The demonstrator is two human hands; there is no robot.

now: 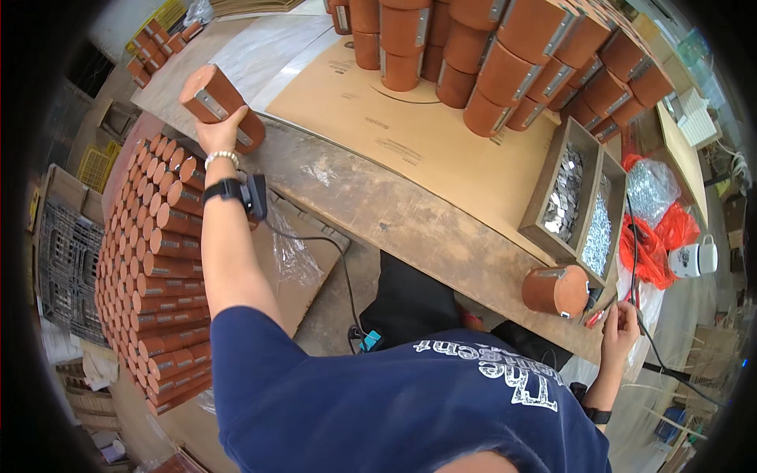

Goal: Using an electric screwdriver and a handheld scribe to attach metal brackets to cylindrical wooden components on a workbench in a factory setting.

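Dozens of terracotta-coloured cylinders (175,266) at nine o'clock looked done, while the left hand (219,135) clasped a strip-fitted cylinder (229,93) at ten, not yet set aside, and the right hand (620,331), grip unclear, hung apart at four.

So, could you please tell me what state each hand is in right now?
Left hand: closed on a brown cylinder.
Right hand: partly curled; whether it holds anything cannot be told.

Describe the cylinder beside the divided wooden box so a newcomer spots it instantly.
Find the wooden workbench, then the divided wooden box of metal pieces at its right. By the box's near end, a reddish-brown cylinder sits alone, unlike the clustered cylinders and the held cylinder in the left hand.
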